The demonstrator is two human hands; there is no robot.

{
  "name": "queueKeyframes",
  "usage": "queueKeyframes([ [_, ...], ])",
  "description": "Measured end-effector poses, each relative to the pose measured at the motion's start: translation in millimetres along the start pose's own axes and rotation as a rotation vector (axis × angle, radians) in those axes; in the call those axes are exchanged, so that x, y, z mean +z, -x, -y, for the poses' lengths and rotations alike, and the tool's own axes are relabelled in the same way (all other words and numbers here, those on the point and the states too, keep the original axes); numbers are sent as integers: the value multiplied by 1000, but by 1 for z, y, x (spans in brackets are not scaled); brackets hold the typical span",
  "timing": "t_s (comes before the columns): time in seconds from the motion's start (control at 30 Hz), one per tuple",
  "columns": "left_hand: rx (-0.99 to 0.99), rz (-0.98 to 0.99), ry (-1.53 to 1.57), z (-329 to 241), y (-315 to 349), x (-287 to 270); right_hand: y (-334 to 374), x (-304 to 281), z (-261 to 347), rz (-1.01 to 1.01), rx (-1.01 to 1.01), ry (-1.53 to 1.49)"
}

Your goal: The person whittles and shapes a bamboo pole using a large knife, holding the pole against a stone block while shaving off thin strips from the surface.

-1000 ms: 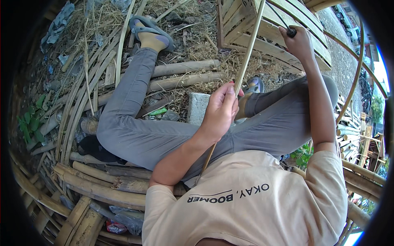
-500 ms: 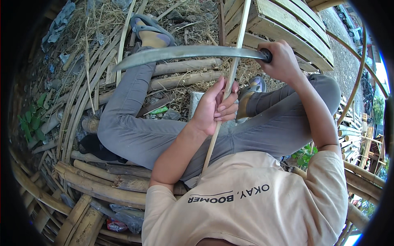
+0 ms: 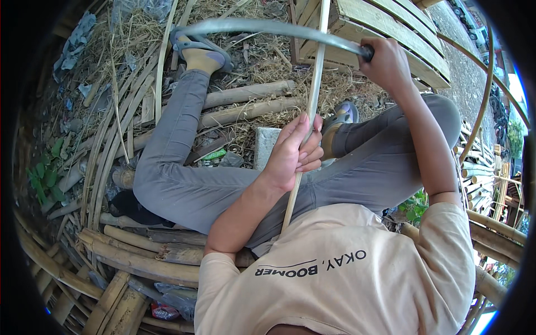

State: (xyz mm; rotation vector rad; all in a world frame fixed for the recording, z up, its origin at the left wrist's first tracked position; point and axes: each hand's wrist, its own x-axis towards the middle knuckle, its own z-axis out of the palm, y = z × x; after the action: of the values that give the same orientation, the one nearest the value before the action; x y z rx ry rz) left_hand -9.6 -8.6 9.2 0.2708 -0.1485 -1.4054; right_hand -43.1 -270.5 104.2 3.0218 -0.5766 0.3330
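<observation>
Snugly, the fingers of our left hand (image 3: 293, 151) wrap around a pale strip (image 3: 317, 84) that runs from the top edge of the frame to our shirt (image 3: 346, 240). Toward the upper right, our right hand (image 3: 386, 64) grips the dark handle of a curved knife (image 3: 262, 26); its blade crosses the strip, though we cannot tell whether they touch. Beyond, we see a slatted crate (image 3: 385, 30), upper right, and a grey block (image 3: 264, 148) near mid-frame.

The strip (image 3: 316, 78) is pale tan, the blade (image 3: 251, 25) silvery grey.
</observation>
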Motion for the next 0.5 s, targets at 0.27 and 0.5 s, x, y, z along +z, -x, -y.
queueKeyframes([
  [0.27,13,25,12,-8,-4,-7,-7,-10,-11,-57,158,-35],
  [0.5,9,19,33,-11,-6,-12,4,-6,19,60,46,-94],
])
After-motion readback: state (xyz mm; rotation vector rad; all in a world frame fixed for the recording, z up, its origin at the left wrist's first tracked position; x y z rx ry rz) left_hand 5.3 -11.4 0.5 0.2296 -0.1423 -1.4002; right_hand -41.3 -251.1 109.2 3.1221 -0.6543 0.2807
